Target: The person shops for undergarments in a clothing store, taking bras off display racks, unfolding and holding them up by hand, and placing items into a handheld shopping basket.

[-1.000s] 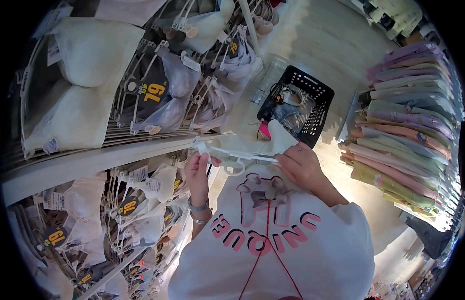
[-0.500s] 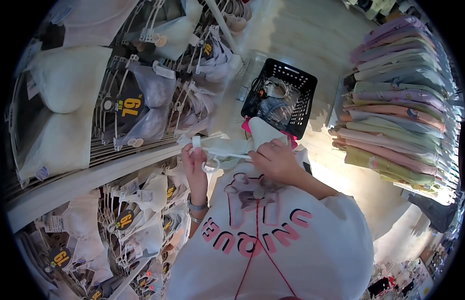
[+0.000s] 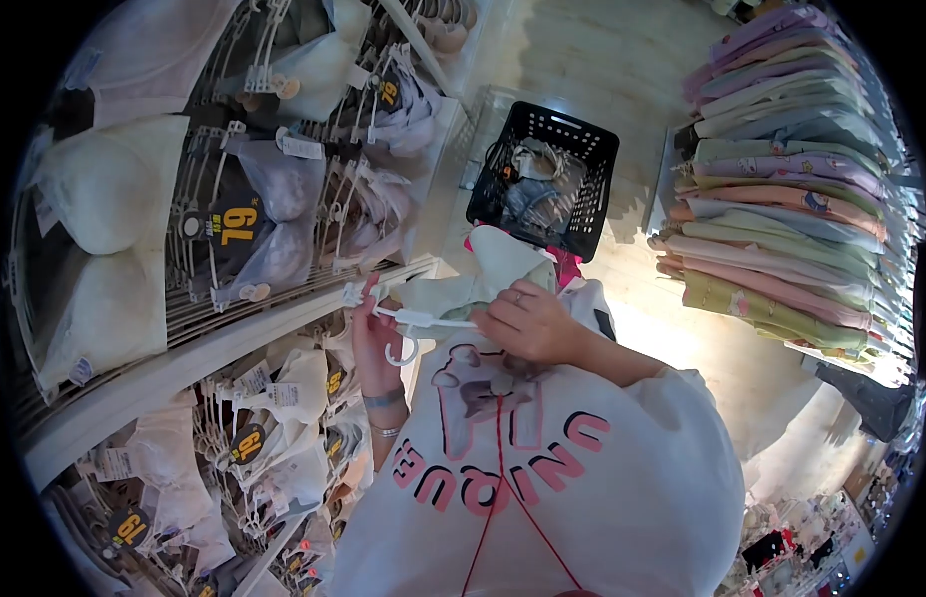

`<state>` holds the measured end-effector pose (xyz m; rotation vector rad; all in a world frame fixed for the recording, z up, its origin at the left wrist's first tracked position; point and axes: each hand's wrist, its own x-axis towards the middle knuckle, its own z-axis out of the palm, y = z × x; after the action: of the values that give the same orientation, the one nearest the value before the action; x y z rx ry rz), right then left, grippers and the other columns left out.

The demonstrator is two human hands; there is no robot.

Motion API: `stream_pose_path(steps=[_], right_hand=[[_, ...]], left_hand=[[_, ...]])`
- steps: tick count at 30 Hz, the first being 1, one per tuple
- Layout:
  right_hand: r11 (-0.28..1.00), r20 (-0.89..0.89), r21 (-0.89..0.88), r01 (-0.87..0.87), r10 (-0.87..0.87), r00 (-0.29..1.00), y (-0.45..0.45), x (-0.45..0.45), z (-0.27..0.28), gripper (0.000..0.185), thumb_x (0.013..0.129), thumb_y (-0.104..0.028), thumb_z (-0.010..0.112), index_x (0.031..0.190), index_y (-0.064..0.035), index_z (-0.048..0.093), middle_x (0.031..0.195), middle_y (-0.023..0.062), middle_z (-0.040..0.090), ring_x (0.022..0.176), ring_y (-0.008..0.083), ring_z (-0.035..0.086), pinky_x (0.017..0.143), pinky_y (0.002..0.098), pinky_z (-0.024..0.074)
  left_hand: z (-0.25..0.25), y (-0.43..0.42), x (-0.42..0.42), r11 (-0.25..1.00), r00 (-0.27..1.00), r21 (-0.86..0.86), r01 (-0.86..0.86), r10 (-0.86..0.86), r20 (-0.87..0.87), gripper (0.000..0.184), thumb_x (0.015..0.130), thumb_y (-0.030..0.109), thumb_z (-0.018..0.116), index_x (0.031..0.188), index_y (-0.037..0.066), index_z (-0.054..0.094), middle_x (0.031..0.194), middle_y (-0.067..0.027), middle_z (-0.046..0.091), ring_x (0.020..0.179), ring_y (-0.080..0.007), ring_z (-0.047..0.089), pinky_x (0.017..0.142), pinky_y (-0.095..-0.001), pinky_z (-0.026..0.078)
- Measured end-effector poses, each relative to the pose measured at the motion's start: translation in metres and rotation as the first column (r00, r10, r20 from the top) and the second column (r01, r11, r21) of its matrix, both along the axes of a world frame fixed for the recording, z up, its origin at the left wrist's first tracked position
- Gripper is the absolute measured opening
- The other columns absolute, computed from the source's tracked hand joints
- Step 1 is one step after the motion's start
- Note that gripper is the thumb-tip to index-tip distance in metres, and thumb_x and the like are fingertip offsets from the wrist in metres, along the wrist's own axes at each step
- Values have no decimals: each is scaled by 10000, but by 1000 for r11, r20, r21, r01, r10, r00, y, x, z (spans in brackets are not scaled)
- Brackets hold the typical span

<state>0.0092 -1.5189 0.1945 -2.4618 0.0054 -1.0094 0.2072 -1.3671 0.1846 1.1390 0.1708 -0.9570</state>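
My left hand (image 3: 375,333): one, fingers closed on one end of a white hanger (image 3: 438,320), hook turned toward my white shirt (image 3: 622,478); my right hand (image 3: 525,318): one, ringed, curled around the hanger's other end and the pale bra (image 3: 503,259); said bra: held before my chest, lying along and beyond the hanger, one cup near the black basket (image 3: 595,189). Basket: perforated, contents jumbled; left, racked bras (image 3: 109,194); right, a row of hanging garments (image 3: 781,224).
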Motion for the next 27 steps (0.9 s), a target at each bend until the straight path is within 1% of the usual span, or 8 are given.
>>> stream_pose_path(steps=[4, 7, 13, 16, 19, 22, 25, 27], right_hand=[[999, -12, 5, -44, 44, 999, 1, 1, -3, 262, 682, -145, 609, 898, 3, 597, 748, 50, 508, 690, 182, 549, 614, 297, 421], [999, -20, 35, -28, 29, 999, 1, 1, -7, 256, 690, -160, 607, 895, -7, 585, 752, 51, 505, 706, 183, 553, 625, 303, 417], [992, -48, 108, 58, -53, 997, -1, 0, -6, 229, 698, -125, 648, 894, -25, 586, 746, 48, 502, 704, 195, 548, 630, 310, 417], [987, -73, 141, 82, -72, 995, -1, -1, -5, 226, 707, -128, 654, 899, -29, 586, 755, 49, 508, 719, 202, 548, 648, 319, 419], [981, -38, 173, 88, -83, 996, -4, 0, -2, 233, 656, -70, 667, 874, -16, 604, 740, 58, 508, 672, 215, 532, 612, 337, 428], [981, -13, 170, 94, -93, 996, -3, -1, -3, 246, 629, -41, 677, 863, -7, 610, 731, 64, 507, 649, 219, 524, 594, 345, 432], [981, -38, 163, 108, -104, 994, -4, -2, -3, 248, 643, -46, 680, 876, -6, 604, 728, 64, 504, 654, 223, 528, 603, 344, 432], [977, -70, 177, 118, -107, 992, -2, -2, -4, 242, 659, -51, 679, 885, -10, 601, 724, 64, 503, 653, 227, 530, 605, 344, 431]], left_hand=[[-21, 12, 10, 973, 994, -209, 95, -106, -42, 234, 891, 234, 508, 1033, 50, 539, 612, 32, 404, 574, -73, 386, 568, -197, 338], [-10, 9, 2, 997, 999, -73, 12, -15, -43, 251, 916, 267, 509, 1029, 45, 539, 637, 20, 454, 582, -70, 406, 560, -202, 353], [-5, 24, 2, 993, 959, 42, 110, -117, 256, 268, 964, 286, 478, 928, 42, 580, 743, -16, 577, 663, -70, 480, 566, -206, 370], [-6, 25, 7, 990, 954, 31, 135, -138, 265, 203, 967, 186, 467, 939, 8, 562, 808, -68, 600, 757, -124, 556, 707, -245, 454], [3, 25, 10, 979, 944, 24, 203, -202, 260, 187, 959, 158, 480, 939, -8, 563, 863, -87, 614, 791, -143, 573, 771, -261, 459], [0, 24, 12, 974, 948, 7, 225, -220, 229, 178, 956, 135, 478, 961, -17, 569, 891, -97, 624, 810, -140, 578, 775, -263, 459], [12, 6, 2, 989, 969, 88, 116, -132, 208, 188, 952, 146, 493, 957, -19, 582, 884, -91, 627, 814, -135, 576, 774, -260, 455], [3, 13, 8, 980, 938, 117, 162, -190, 289, 193, 945, 151, 508, 918, -19, 595, 857, -80, 628, 794, -128, 570, 757, -254, 447]])
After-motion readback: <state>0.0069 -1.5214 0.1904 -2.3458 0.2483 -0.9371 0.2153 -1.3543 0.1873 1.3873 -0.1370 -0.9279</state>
